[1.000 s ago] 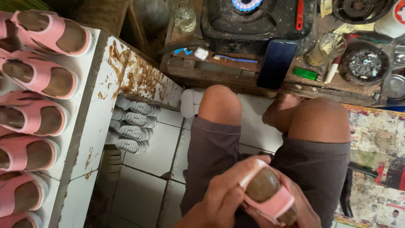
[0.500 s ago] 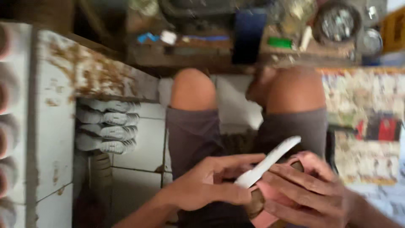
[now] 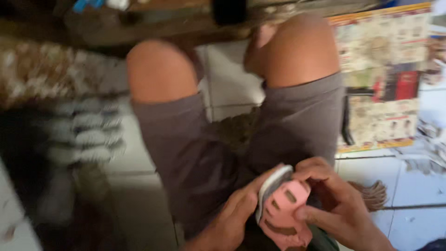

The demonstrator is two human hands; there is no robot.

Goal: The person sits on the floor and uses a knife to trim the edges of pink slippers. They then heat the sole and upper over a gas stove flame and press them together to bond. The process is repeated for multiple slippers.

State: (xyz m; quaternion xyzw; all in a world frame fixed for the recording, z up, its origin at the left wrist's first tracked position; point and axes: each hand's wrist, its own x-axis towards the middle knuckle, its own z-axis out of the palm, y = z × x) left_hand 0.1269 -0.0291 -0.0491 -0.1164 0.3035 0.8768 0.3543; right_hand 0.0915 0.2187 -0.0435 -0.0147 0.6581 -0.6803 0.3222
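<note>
Pink sandal: small, soft pink upper with cut-out slots, pale grey-white sole edge visible along left side. Held over lap, above grey shorts, tilted on edge, sole edge turned up-left. Clasped between left hand and right hand. Image blurred; finer detail unreadable.

Both knees rise just ahead of the hands, closing the way forward to the low wooden shelf. Bare floor tiles lie free to the right. A stack of grey soles crowds the left.
</note>
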